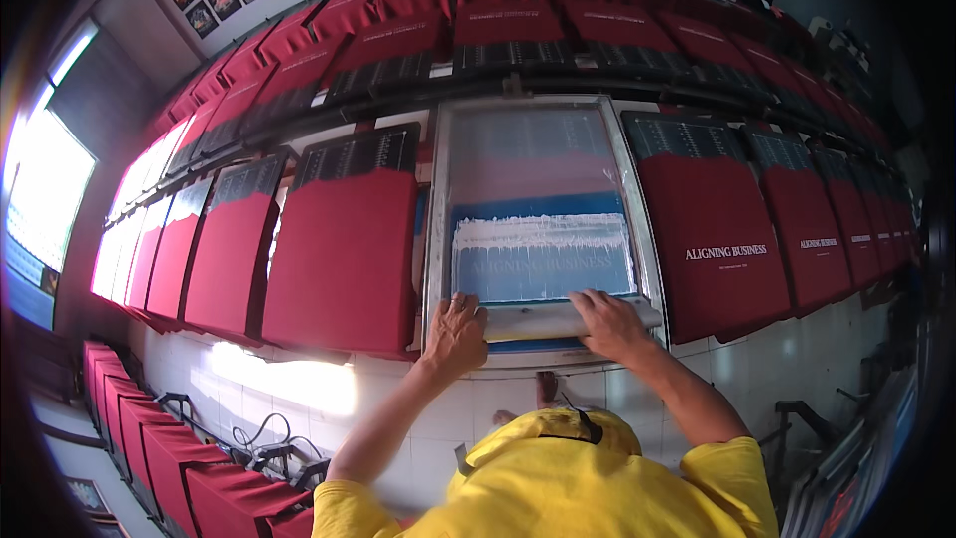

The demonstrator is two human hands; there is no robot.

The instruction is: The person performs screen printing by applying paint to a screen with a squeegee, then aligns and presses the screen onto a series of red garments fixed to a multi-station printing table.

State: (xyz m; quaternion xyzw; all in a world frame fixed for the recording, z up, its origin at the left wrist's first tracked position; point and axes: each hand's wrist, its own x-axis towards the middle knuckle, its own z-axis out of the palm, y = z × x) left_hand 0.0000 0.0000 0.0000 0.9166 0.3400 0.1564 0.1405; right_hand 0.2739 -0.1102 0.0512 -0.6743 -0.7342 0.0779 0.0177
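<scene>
Both hands grip a long, pale squeegee that lies across the near end of a screen-printing frame. My left hand wraps around its left end. My right hand is closed over it toward the right, thumb side inward. Within the frame, the mesh shows a blue stencil area with faint lettering. A ragged band of white ink crosses the blue, beyond the squeegee. Red cloth shows dimly through the upper mesh. Part of the squeegee's lower edge is hidden by my fingers.
To the left, a plain red shirt covers a dark board. At the right, another red shirt carries white printed lettering. Long rows of similar boards stretch sideways and behind. More red-covered boards stand at lower left. Stacked frames lean at lower right.
</scene>
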